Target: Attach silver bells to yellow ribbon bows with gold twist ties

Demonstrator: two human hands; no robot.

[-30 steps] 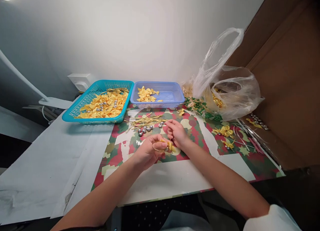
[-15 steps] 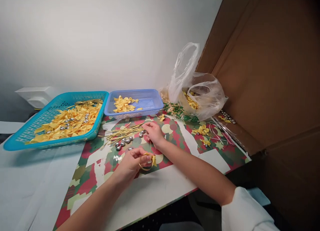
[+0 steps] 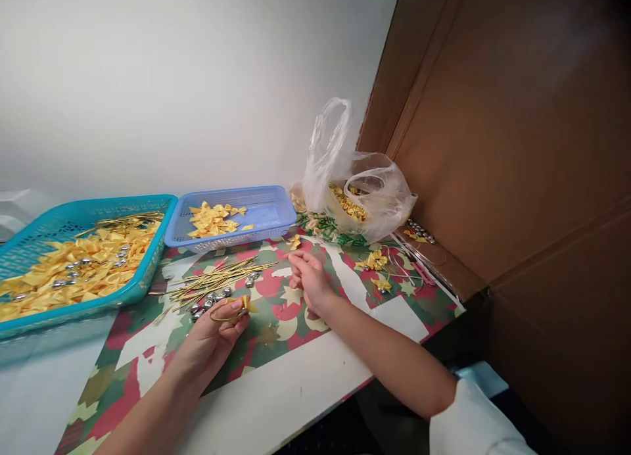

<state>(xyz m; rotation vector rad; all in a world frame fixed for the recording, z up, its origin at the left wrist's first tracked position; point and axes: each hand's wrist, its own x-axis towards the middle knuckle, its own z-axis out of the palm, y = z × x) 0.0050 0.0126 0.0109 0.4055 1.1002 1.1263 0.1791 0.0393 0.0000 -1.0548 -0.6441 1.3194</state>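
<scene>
Yellow ribbon, shaped into a small bow (image 3: pixel 250 306), sits at the fingertips of the left hand (image 3: pixel 214 330), and from my distant seat I see the thumb and fingers closed on it, with a thin gold loop (image 3: pixel 221 319) curving out below the thumb. I have this hand low over the patterned sheet (image 3: pixel 276 346), just in front of a cluster of silver balls (image 3: pixel 211 300). Beyond the balls I make out a loose bundle of gold ties (image 3: pixel 217 281), lying roughly crosswise, with a few more balls near its right end.

My right hand (image 3: pixel 311 281) is raised a little to the right of the ties, well apart from the left. Its thumb and forefinger come close together at the tips, the other fingers curled under; whether anything thin is between them I cannot tell. Just past it lies a single loose bow (image 3: pixel 294 240).

Along the wall I see a teal basket (image 3: pixel 149 271) heaped with yellow bows, silver balls and gold ties, then a violet basket (image 3: pixel 283 212) with a smaller pile of bows. Right of these a clear plastic bag (image 3: pixel 392 208) holds gold pieces, and nearer me a few bows (image 3: pixel 374 260) with silver balls rest on the sheet
</scene>
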